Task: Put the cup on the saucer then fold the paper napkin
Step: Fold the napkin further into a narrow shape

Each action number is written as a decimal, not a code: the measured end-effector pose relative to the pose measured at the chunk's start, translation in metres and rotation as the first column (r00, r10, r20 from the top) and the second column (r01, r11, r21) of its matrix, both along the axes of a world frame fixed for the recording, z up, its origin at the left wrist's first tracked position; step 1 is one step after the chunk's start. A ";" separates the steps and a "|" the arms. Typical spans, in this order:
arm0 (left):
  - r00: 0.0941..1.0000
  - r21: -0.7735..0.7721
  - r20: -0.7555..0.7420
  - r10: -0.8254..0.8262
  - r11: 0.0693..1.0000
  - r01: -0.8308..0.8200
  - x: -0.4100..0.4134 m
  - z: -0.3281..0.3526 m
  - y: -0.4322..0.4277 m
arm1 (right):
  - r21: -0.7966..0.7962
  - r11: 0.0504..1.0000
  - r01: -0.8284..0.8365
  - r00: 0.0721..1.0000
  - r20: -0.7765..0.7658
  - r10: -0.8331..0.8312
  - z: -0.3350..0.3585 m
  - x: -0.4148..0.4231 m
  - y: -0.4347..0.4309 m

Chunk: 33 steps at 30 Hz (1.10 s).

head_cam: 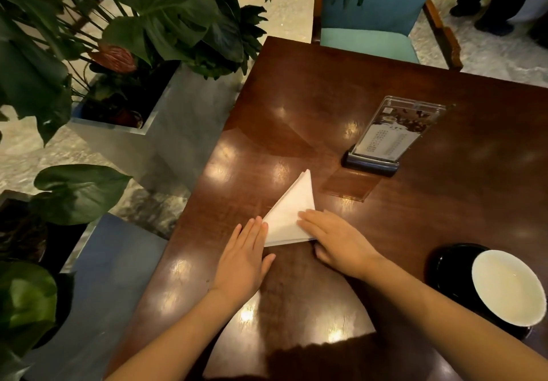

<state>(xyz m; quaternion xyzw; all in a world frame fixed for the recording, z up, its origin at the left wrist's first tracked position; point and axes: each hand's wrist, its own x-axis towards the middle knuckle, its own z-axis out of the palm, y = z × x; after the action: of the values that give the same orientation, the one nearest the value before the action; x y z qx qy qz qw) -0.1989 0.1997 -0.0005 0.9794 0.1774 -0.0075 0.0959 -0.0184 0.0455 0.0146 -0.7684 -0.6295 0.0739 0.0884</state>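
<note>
Wood table (pixel 296 90): white napkin (pixel 292 211) folded to triangle, both hands flat, fingers spread, w/ fingertips on it.

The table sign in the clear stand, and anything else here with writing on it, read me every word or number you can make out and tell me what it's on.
No text here can be read.
Menu card in the acrylic stand: rows of small print under a picture, too small and blurred to read.
Paper napkin, cup and saucer: no writing visible.
</note>
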 end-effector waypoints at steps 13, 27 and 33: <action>0.996 0.091 0.085 -0.014 0.996 0.006 0.014 0.002 0.005 | 0.128 0.991 0.033 0.999 -0.018 -0.031 0.016 0.028 0.021; 0.974 -0.088 0.226 -0.005 0.996 0.026 0.014 0.014 0.025 | 0.271 0.933 0.237 0.941 -0.301 -0.152 0.013 0.009 0.015; 0.925 -0.483 0.320 0.204 0.875 -0.025 0.000 0.037 0.019 | 0.235 0.862 0.449 0.712 -0.677 -0.186 0.057 -0.004 0.029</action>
<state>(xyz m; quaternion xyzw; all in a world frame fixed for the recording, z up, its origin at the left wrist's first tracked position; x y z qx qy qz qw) -0.1985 0.2187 0.0360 0.8986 0.2082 0.1354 0.3618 -0.0227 0.0744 0.0719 -0.7633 -0.4188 0.1871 0.4550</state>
